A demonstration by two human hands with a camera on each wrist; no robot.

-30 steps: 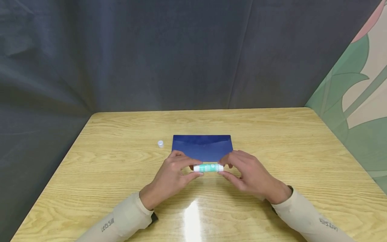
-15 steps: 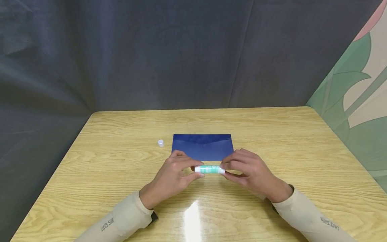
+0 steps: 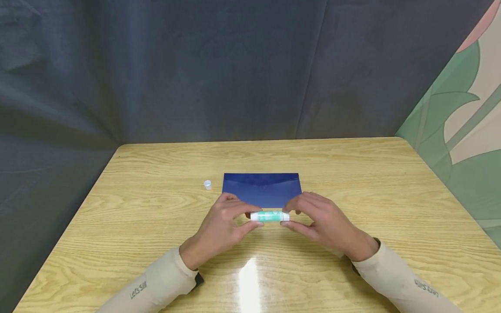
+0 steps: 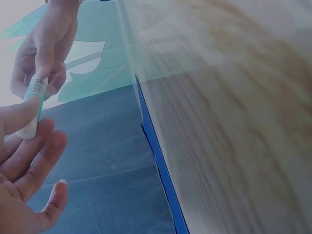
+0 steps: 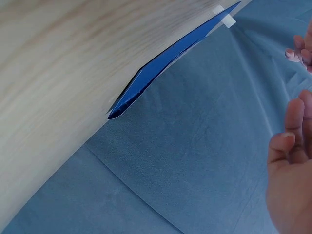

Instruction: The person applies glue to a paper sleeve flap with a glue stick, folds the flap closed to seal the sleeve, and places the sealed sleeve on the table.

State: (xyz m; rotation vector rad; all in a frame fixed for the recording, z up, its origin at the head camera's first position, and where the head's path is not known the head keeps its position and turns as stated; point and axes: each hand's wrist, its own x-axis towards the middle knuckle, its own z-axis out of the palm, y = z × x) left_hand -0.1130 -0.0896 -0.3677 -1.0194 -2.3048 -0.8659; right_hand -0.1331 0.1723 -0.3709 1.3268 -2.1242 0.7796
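Observation:
A white glue stick point(image 3: 270, 216) with a teal label lies level between both hands, raised over the table. My left hand point(image 3: 221, 224) pinches its left end between thumb and fingers. At the other end, my right hand point(image 3: 325, 224) pinches the white base the same way. The left wrist view shows the glue stick point(image 4: 36, 100) from its pale left end, with a barcode near the right hand's fingers. Just beyond the hands, a dark blue envelope point(image 3: 262, 191) lies flat. To its left stands a small white cap point(image 3: 208, 185), apart from it.
The wooden table point(image 3: 137, 195) reaches back to a dark grey cloth point(image 3: 219, 69) hung behind and at the left. A screen with green and pink leaf shapes point(image 3: 462, 174) borders the right side. Glare marks the table near its front.
My right hand's fingers curled further over the glue stick's right end half a second ago and have straightened again. The stick shifted slightly right, then back. Envelope and cap stay put.

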